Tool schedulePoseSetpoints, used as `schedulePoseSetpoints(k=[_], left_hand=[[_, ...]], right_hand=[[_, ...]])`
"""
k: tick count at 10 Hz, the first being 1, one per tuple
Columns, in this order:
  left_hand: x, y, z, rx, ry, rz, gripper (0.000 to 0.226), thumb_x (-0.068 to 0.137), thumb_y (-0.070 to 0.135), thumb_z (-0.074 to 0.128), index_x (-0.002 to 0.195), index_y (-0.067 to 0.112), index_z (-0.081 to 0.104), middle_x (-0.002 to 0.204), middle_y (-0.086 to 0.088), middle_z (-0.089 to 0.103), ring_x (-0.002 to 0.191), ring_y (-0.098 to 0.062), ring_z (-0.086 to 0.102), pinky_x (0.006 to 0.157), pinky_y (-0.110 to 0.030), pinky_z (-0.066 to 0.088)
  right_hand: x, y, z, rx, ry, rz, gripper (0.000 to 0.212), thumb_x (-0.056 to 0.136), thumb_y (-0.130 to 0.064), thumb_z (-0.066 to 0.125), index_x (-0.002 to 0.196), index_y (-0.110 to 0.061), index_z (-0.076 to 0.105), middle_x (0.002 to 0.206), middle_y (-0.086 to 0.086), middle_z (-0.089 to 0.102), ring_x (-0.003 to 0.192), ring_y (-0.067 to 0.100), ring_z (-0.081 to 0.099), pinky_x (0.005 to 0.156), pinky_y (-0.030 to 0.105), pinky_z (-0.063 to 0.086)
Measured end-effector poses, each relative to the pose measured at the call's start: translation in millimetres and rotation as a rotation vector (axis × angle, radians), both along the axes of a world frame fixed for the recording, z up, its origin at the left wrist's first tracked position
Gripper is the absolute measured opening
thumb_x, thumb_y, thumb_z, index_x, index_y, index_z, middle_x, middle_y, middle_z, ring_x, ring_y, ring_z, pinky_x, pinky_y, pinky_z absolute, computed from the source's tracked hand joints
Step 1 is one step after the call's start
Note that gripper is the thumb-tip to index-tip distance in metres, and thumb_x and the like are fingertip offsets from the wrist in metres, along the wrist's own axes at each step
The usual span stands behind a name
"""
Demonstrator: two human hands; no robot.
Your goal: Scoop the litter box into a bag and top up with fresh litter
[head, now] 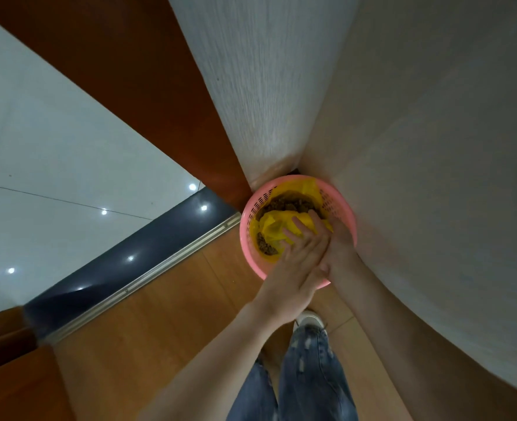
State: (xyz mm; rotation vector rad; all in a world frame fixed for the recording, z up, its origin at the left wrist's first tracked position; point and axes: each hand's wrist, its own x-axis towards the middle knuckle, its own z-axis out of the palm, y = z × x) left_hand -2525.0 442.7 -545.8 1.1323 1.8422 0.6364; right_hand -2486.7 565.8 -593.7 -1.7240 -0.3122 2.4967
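Observation:
A pink plastic basket [252,208] stands on the floor in a wall corner. A yellow plastic bag [274,227] lines it, with brown crumbly matter [284,205] inside. My left hand [296,253] reaches into the basket, its fingers fairly straight and lying on the yellow bag. My right hand [339,244] sits beside it at the basket's right rim, partly hidden under the left hand. Its fingers go down into the bag, and I cannot see whether they grip anything.
White textured walls [433,147] meet just behind the basket. A red-brown door frame [166,101] runs along the left. A metal threshold strip [148,278] separates the wooden floor [160,329] from glossy tile [54,162]. My jeans and a white shoe [310,319] are below.

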Motion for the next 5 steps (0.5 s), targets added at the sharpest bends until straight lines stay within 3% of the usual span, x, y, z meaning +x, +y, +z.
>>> schedulePoseSetpoints(k=[1, 2, 3, 4, 5], left_hand=[[-13.6, -2.6, -15.9, -0.177, 0.14, -0.025, 0.05, 0.103, 0.042, 0.01, 0.151, 0.028, 0.006, 0.159, 0.01, 0.001, 0.142, -0.002, -0.011, 0.12, -0.037, -0.004], [-27.1, -0.7, -20.0, -0.243, 0.243, -0.007, 0.052, 0.103, 0.041, 0.014, 0.152, 0.024, 0.013, 0.16, 0.005, 0.009, 0.147, -0.012, 0.002, 0.12, -0.036, 0.005], [-29.6, -0.8, 0.7, -0.144, 0.301, 0.118, 0.047, 0.102, 0.035, 0.034, 0.143, 0.014, 0.039, 0.145, -0.004, 0.041, 0.132, -0.019, 0.039, 0.106, -0.031, 0.035], [-35.6, -4.9, 40.9, -0.066, 0.368, 0.177, 0.028, 0.101, 0.026, 0.041, 0.115, 0.012, 0.059, 0.107, -0.001, 0.058, 0.091, -0.016, 0.059, 0.075, -0.027, 0.052], [-34.3, -3.6, 98.2, 0.028, 0.397, 0.25, 0.025, 0.102, 0.024, 0.037, 0.104, 0.011, 0.059, 0.095, -0.001, 0.062, 0.076, -0.013, 0.057, 0.067, -0.028, 0.053]], right_hand=[[2.4, 9.1, 3.8, 0.811, -0.237, 0.329, 0.049, 0.101, -0.029, 0.033, 0.148, -0.015, 0.029, 0.149, -0.004, 0.042, 0.127, -0.011, 0.037, 0.11, 0.02, 0.023], [-0.5, 0.1, 39.6, -0.322, -0.021, -0.057, 0.046, 0.102, -0.033, 0.028, 0.142, -0.013, 0.04, 0.145, 0.007, 0.045, 0.129, 0.018, 0.044, 0.105, 0.037, 0.036], [5.8, -2.1, 46.0, -0.077, -0.095, -0.145, 0.017, 0.097, -0.013, 0.044, 0.098, -0.003, 0.059, 0.097, 0.014, 0.059, 0.084, 0.023, 0.058, 0.068, 0.032, 0.048], [10.7, -1.3, 79.9, -0.032, -0.137, -0.121, 0.029, 0.092, -0.009, 0.04, 0.064, -0.015, 0.037, 0.049, 0.0, 0.035, 0.039, 0.01, 0.035, 0.037, 0.02, 0.028], [8.9, -1.3, 139.0, 0.098, -0.129, 0.055, 0.036, 0.094, -0.018, 0.04, 0.06, -0.021, 0.028, 0.041, -0.006, 0.021, 0.031, 0.009, 0.018, 0.034, 0.017, 0.013]])
